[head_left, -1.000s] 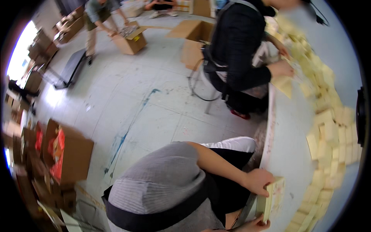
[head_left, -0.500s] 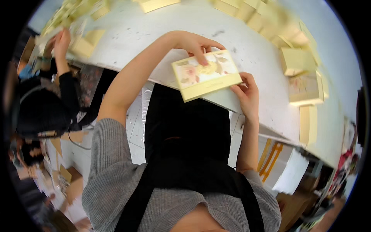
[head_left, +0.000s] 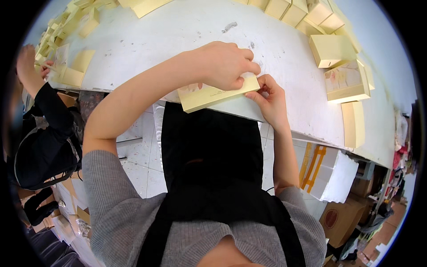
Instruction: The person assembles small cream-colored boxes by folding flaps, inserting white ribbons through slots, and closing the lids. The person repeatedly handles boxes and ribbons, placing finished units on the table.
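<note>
A pale yellow box [head_left: 219,99] with a flower-printed top lies tilted at the near edge of the white table, its left end jutting over the edge. My left hand [head_left: 227,66] reaches across it from the left, with fingers curled down on the right part of its top and thumb bent against it. Much of the floral top is hidden under that hand and forearm. At the box's right corner, my right hand [head_left: 270,100] is closed, thumb and fingertips gripping the corner.
Similar yellow boxes [head_left: 332,50] line the table's right side and far edge; one with a floral face [head_left: 349,82] stands nearest. At left, a co-worker's hand [head_left: 27,62] is near an open yellow box [head_left: 73,73]. A white foam box [head_left: 331,171] is below the table at right.
My left hand has moved from the box's top middle toward its right end. The box has shifted slightly left and tilted, showing its front side more. The view has turned a little.
</note>
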### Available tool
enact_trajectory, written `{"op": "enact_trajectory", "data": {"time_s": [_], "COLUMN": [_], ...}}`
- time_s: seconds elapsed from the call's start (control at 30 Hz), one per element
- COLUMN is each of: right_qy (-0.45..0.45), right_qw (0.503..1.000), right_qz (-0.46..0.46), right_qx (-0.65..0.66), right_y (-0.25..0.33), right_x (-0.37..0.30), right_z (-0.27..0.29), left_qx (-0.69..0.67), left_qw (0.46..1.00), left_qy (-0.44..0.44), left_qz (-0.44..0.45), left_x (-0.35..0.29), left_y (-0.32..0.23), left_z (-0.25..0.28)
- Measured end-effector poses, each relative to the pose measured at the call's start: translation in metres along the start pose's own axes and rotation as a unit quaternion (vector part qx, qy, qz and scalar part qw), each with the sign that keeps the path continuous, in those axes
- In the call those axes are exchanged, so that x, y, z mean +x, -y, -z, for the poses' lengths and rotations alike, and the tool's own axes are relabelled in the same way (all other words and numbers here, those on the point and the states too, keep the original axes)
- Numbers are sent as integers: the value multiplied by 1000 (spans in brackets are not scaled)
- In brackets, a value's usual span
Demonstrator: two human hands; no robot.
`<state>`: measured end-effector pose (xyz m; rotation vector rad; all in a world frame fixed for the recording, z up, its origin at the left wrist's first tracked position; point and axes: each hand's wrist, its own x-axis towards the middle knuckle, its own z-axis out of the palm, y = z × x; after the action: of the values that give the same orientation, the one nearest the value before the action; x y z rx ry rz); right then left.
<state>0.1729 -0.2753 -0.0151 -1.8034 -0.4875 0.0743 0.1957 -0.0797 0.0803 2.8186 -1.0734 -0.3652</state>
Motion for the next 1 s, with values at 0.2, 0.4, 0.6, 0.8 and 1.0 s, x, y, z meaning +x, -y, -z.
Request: {"op": "enact_trajectory", "data": {"time_s": [0.2, 0.4, 0.6, 0.8, 1.0], "right_qy": [53, 111, -138, 50, 184], "right_qw": [997, 987, 856, 908, 933], "right_qz": [-11, -47, 239, 202, 122], "right_qx": [59, 102, -436, -362, -286], "right_y": [-9, 30, 66, 20, 26], "right_x": [13, 24, 65, 70, 96], "right_z": [9, 30, 0, -33, -12], "left_qx": [49, -120, -73, -251, -291], "left_qw": [996, 948, 925, 839, 807], "left_qy": [-4, -252, -267, -390, -363], "left_qz": [72, 152, 262, 284, 364], "left_x": [1, -35, -48, -65, -64], "left_y": [-11, 89, 33, 57, 53], "left_z": [15, 2, 16, -20, -91]}}
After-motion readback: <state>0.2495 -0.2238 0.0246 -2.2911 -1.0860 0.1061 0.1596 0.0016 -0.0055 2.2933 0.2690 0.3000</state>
